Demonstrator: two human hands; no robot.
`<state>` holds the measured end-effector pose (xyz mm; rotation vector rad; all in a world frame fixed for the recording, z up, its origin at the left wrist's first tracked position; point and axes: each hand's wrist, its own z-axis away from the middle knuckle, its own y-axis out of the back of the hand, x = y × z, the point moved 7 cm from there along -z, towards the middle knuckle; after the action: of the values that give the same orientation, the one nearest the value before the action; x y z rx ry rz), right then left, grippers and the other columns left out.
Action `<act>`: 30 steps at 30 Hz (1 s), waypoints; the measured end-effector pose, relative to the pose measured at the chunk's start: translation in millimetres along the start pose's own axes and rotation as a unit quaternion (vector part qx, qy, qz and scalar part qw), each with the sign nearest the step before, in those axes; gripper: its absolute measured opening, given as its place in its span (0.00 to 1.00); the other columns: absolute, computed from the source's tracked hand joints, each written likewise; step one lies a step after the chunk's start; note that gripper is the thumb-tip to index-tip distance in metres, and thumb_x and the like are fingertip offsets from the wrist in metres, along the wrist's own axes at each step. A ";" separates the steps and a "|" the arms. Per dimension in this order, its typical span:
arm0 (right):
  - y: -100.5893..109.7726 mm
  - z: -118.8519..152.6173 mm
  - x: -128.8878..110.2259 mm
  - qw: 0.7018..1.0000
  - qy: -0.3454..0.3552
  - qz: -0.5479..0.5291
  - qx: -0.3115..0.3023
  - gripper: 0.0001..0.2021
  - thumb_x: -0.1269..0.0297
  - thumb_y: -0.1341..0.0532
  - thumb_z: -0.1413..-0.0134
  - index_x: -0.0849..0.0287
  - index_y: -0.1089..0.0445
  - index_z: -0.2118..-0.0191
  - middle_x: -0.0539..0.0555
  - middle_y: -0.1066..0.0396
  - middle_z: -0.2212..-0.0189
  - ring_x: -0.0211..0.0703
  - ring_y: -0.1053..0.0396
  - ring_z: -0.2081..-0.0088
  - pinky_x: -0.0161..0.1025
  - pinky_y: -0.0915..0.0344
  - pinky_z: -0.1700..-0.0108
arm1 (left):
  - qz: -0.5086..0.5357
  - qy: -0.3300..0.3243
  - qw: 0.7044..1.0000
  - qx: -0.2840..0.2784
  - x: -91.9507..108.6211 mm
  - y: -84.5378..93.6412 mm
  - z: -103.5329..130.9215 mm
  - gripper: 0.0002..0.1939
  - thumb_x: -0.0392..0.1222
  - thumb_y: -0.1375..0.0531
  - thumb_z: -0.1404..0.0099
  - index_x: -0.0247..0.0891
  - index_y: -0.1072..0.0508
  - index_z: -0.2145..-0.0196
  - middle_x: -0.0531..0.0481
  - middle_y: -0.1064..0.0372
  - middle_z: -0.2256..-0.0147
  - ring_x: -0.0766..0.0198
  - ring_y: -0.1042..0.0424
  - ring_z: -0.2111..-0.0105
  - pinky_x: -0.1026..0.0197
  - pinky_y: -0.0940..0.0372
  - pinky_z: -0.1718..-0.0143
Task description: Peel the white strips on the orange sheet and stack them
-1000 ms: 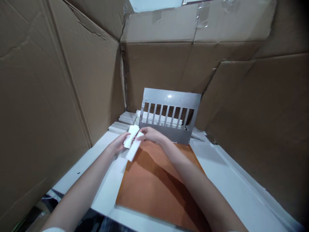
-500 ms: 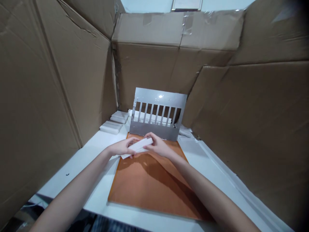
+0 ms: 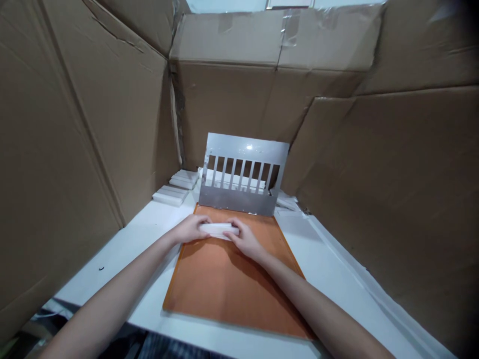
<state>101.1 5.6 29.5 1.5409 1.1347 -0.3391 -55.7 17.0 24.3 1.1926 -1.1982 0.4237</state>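
Both hands hold a small bundle of white strips [image 3: 219, 230] above the upper part of an orange board [image 3: 232, 284]. My left hand [image 3: 192, 229] grips its left end, fingers behind and thumb in front. On the right end, my right hand [image 3: 243, 239] is closed with its thumb on the near side. The bundle lies nearly level, left to right. Just beyond the hands, a grey metal plate with a row of slots [image 3: 243, 198] stands upright, leaning back at the board's far edge.
Stacks of white strips [image 3: 170, 195] lie at the back left of the white table [image 3: 138, 239]. More white pieces [image 3: 287, 200] are at the back right, others behind the slotted plate. Cardboard walls [image 3: 232, 99] enclose the left, back and right. A small dark bit [image 3: 101, 269] lies at left.
The white bundle has turned from a slant to nearly level. My right hand has come slightly lower, and my left hand has shifted a little with it.
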 end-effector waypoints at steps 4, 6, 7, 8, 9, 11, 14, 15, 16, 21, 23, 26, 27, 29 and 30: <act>-4.5 0.8 13.8 1.000 -0.004 0.009 0.009 0.12 0.65 0.43 0.52 0.59 0.37 0.59 0.54 0.31 0.62 0.43 0.34 0.60 0.40 0.39 0.57 | 0.022 0.007 1.000 -0.002 -6.9 -3.6 -0.3 0.13 0.36 0.39 0.51 0.39 0.27 0.64 0.56 0.34 0.80 0.68 0.39 0.85 0.68 0.49 0.82; -5.9 1.5 17.1 1.000 -0.003 0.020 0.009 0.12 0.65 0.42 0.52 0.59 0.37 0.59 0.53 0.31 0.62 0.43 0.33 0.61 0.39 0.38 0.58 | 0.041 0.008 0.999 -0.001 -7.6 -3.9 0.3 0.14 0.36 0.37 0.51 0.39 0.26 0.64 0.56 0.34 0.80 0.68 0.39 0.85 0.68 0.48 0.82; -6.6 1.9 18.4 1.000 -0.002 0.028 0.009 0.13 0.65 0.41 0.53 0.59 0.36 0.59 0.53 0.30 0.62 0.43 0.34 0.61 0.39 0.38 0.58 | 0.052 0.007 0.999 0.004 -7.0 -3.0 0.3 0.15 0.36 0.36 0.53 0.39 0.26 0.63 0.55 0.32 0.78 0.66 0.36 0.83 0.67 0.46 0.81; -7.3 2.2 19.2 0.999 -0.001 0.037 0.009 0.13 0.65 0.41 0.53 0.59 0.36 0.59 0.53 0.30 0.62 0.43 0.34 0.61 0.40 0.39 0.58 | 0.066 0.003 0.998 0.016 -6.0 -1.4 0.0 0.17 0.36 0.34 0.55 0.39 0.26 0.63 0.53 0.30 0.74 0.64 0.33 0.79 0.67 0.42 0.79; -8.1 2.5 19.7 0.999 0.001 0.047 0.010 0.13 0.65 0.40 0.54 0.59 0.36 0.59 0.54 0.30 0.62 0.43 0.34 0.61 0.40 0.39 0.59 | 0.082 -0.001 0.996 0.033 -4.7 0.7 -0.5 0.19 0.36 0.33 0.56 0.39 0.26 0.63 0.51 0.29 0.69 0.61 0.30 0.72 0.66 0.39 0.74; -10.6 3.0 18.5 0.998 0.007 0.067 0.008 0.13 0.66 0.40 0.54 0.60 0.36 0.59 0.55 0.31 0.62 0.44 0.34 0.61 0.41 0.39 0.58 | 0.122 -0.010 0.990 0.074 -2.8 4.7 -2.0 0.21 0.38 0.32 0.56 0.40 0.26 0.62 0.48 0.30 0.59 0.56 0.32 0.58 0.65 0.38 0.62; -17.3 3.8 11.4 0.995 0.033 0.091 -0.001 0.14 0.66 0.40 0.53 0.60 0.36 0.58 0.56 0.32 0.60 0.45 0.36 0.59 0.42 0.40 0.56 | 0.196 -0.008 0.971 0.133 -5.4 5.3 -4.8 0.16 0.48 0.39 0.44 0.40 0.29 0.58 0.46 0.33 0.53 0.56 0.37 0.50 0.63 0.41 0.53; -19.8 4.1 8.5 0.994 0.043 0.099 -0.004 0.13 0.66 0.41 0.52 0.60 0.36 0.58 0.56 0.32 0.60 0.45 0.36 0.59 0.42 0.41 0.56 | 0.221 -0.003 0.964 0.151 -7.7 3.9 -5.7 0.16 0.50 0.43 0.40 0.40 0.30 0.57 0.46 0.34 0.52 0.57 0.38 0.50 0.62 0.40 0.53; -22.2 4.3 6.0 0.993 0.051 0.107 -0.006 0.13 0.66 0.41 0.51 0.60 0.36 0.58 0.56 0.33 0.60 0.45 0.37 0.59 0.42 0.41 0.55 | 0.245 0.004 0.955 0.167 -10.5 2.0 -6.5 0.17 0.52 0.48 0.37 0.39 0.31 0.56 0.46 0.34 0.52 0.57 0.37 0.50 0.61 0.40 0.54; -27.5 3.2 3.4 0.988 0.056 0.142 0.012 0.11 0.65 0.42 0.48 0.61 0.35 0.58 0.59 0.34 0.61 0.48 0.41 0.58 0.46 0.43 0.53 | 0.324 0.031 0.919 0.222 -20.0 -7.5 -8.5 0.20 0.50 0.57 0.33 0.36 0.33 0.57 0.44 0.33 0.53 0.59 0.36 0.51 0.59 0.40 0.54; -27.1 2.0 4.5 0.987 0.055 0.151 0.018 0.11 0.63 0.42 0.48 0.61 0.35 0.59 0.59 0.34 0.60 0.49 0.42 0.57 0.48 0.44 0.52 | 0.339 0.033 0.908 0.243 -21.6 -7.4 -7.6 0.20 0.50 0.57 0.33 0.37 0.32 0.58 0.45 0.32 0.53 0.60 0.35 0.51 0.60 0.41 0.53; -26.3 0.8 4.3 0.987 0.058 0.149 0.016 0.11 0.64 0.41 0.49 0.61 0.34 0.59 0.58 0.33 0.60 0.48 0.40 0.57 0.46 0.43 0.53 | 0.346 0.038 0.898 0.270 -23.4 -4.5 -5.8 0.21 0.51 0.57 0.34 0.37 0.31 0.59 0.46 0.32 0.53 0.60 0.35 0.51 0.62 0.42 0.53; -26.0 0.7 3.4 0.987 0.061 0.145 0.013 0.11 0.65 0.41 0.49 0.61 0.35 0.58 0.58 0.33 0.60 0.47 0.40 0.57 0.45 0.42 0.54 | 0.348 0.040 0.895 0.277 -23.8 -3.3 -5.5 0.21 0.51 0.57 0.34 0.37 0.31 0.59 0.46 0.32 0.53 0.60 0.35 0.51 0.62 0.42 0.53; -25.3 0.8 0.8 0.988 0.065 0.137 0.005 0.11 0.68 0.42 0.49 0.60 0.35 0.58 0.57 0.33 0.61 0.45 0.38 0.58 0.42 0.40 0.56 | 0.352 0.044 0.890 0.287 -24.6 -0.9 -5.3 0.22 0.52 0.58 0.34 0.37 0.30 0.60 0.46 0.31 0.53 0.60 0.35 0.52 0.62 0.41 0.55; -25.0 1.1 -0.7 0.989 0.068 0.134 0.000 0.10 0.69 0.42 0.49 0.60 0.34 0.58 0.56 0.32 0.62 0.45 0.37 0.59 0.41 0.40 0.56 | 0.354 0.046 0.887 0.291 -25.1 0.4 -5.3 0.22 0.51 0.59 0.34 0.37 0.31 0.60 0.47 0.31 0.54 0.60 0.34 0.53 0.62 0.41 0.56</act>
<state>81.3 1.8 14.7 1.7134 1.0144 -0.0538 -62.9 29.6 3.1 1.1696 -1.4549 1.4590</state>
